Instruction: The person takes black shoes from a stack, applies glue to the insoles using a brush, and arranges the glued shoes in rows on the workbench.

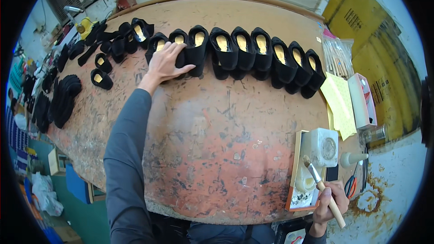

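My left hand (166, 63) reaches to the left end of a row of black shoes (244, 58). Its fingers lie over the heel end of a black shoe (178, 36), and the thumb stretches right against the neighbouring one (197, 56). Yellow insoles show inside the shoes, and in part of the row they sit on top of others. At the lower right, my right hand (331, 201) is closed round the wooden handle of a brush (317, 180). The bristles point up and left, over an open box (296, 167) with a whitish block-shaped container (323, 147) in it.
More black shoes and dark pieces (68, 97) crowd the table's left side. Yellow sheets (339, 104), a white box (361, 101) and a bag of sticks (337, 56) line the right edge. Orange-handled scissors (350, 186) lie near my right hand. A blue stool (77, 184) stands below left.
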Motion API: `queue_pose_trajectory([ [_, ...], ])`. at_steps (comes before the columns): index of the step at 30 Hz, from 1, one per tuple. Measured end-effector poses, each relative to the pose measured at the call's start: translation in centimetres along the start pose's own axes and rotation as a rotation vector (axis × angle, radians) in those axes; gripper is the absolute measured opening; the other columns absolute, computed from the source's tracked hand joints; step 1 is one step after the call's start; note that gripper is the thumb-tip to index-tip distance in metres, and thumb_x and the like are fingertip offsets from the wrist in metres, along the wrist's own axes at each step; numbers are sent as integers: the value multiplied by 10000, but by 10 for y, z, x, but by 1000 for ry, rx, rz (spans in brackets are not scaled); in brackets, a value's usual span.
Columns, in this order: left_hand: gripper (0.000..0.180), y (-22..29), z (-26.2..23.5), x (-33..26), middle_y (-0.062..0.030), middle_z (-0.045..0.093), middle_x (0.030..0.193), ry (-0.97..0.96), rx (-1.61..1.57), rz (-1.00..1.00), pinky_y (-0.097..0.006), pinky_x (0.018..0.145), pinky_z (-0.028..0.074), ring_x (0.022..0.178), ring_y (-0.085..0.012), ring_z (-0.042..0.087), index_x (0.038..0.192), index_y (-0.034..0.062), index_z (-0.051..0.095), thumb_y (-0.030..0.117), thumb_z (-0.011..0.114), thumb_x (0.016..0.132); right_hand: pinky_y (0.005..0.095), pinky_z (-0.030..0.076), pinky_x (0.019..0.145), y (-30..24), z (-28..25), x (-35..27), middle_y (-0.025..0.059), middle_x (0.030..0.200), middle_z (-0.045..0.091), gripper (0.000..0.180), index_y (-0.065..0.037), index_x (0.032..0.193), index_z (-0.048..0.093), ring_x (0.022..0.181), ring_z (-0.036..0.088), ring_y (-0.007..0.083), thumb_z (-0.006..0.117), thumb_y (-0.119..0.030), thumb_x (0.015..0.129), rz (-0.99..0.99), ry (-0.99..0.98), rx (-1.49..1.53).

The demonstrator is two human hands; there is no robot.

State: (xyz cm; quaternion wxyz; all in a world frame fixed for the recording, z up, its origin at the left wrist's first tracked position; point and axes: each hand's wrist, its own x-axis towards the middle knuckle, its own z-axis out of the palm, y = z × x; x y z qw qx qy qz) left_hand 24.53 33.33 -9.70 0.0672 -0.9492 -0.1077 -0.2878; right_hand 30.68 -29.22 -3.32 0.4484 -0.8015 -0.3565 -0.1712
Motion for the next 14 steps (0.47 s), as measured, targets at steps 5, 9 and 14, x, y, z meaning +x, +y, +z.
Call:
queue_pose_trajectory([
  [5, 967, 20, -20, -23, -256, 552, 1556, 156, 126, 18, -543, 1214, 406, 1452, -449, 511, 1643, 20, 447, 509, 837, 905, 311, 521, 634, -6, -25, 3, 123, 811, 720, 128, 49, 978, 730, 712, 652, 155, 777, -63, 935, 186, 35, 13],
  [9, 839, 130, -42, -99, -260, 434, 1707, 86, -97, -246, -539, 1293, 340, 1575, -450, 409, 1705, 36, 395, 254, 787, 996, 259, 519, 651, 12, -63, 15, 50, 846, 763, 163, 27, 992, 791, 691, 651, 92, 887, -93, 938, 309, -54, -152],
  [14, 776, 264, -92, -244, -280, 353, 1753, -210, -132, -558, -615, 1305, 305, 1611, -510, 348, 1681, 46, 456, 280, 774, 1012, 268, 534, 646, 43, -59, 31, 66, 848, 819, 156, 10, 1016, 831, 719, 746, 155, 862, -140, 985, 383, -288, -223],
])
